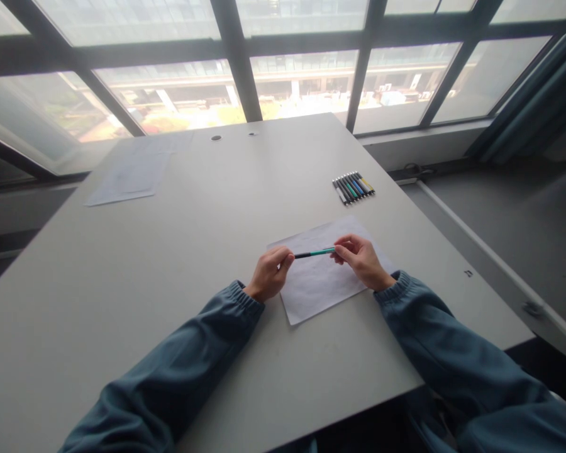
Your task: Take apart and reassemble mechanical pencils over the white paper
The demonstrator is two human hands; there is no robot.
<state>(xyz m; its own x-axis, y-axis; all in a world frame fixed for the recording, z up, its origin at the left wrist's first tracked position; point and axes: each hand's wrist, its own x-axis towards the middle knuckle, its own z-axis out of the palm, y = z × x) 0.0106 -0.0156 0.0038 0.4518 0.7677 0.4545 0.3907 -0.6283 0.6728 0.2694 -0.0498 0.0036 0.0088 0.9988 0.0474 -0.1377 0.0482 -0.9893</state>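
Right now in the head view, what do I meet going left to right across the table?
Far-left paper sheets → left hand → green pen held between both hands over the white sheet → right hand. The row of pens lies farther back, overlapping these in order.

A row of pens [353, 187] lies side by side near the right edge of a grey table [122, 296]. Sheets of paper [132, 171] rest toward its far left corner, beneath a wall of windows [306, 82], with a dark curtain [538, 100] hanging at right.
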